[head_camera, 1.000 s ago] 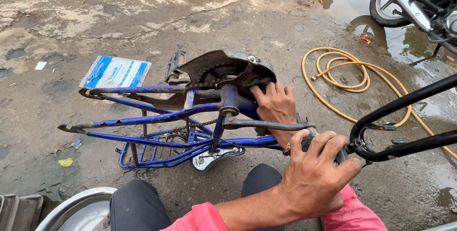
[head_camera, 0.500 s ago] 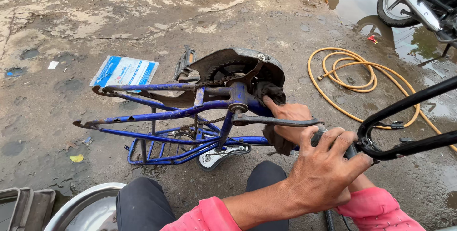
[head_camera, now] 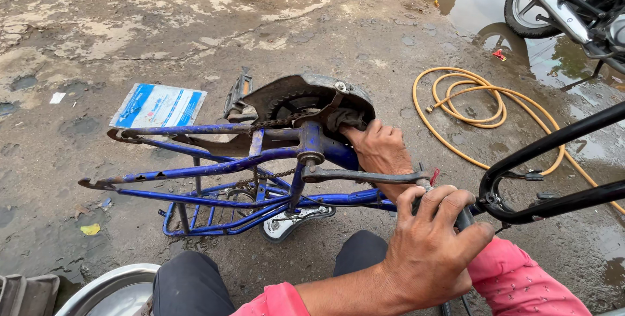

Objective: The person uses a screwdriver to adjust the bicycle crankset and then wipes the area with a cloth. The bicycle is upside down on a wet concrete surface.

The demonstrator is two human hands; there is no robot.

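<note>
Since a second ago, both hands have shifted right along the blue bicycle frame (head_camera: pixel 215 169), which lies on the wet ground. Left hand (head_camera: pixel 379 152) presses a rag (head_camera: pixel 344 119) at the chain cover (head_camera: pixel 306 91), its grip closed on it. Right hand (head_camera: pixel 430 244), nearer, clasps the crank arm's (head_camera: pixel 361 176) pedal end.

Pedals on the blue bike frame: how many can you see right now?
2. One black pedal sticks up behind the chain guard; the other, at the near crank's end, is mostly hidden under the right hand.
</note>
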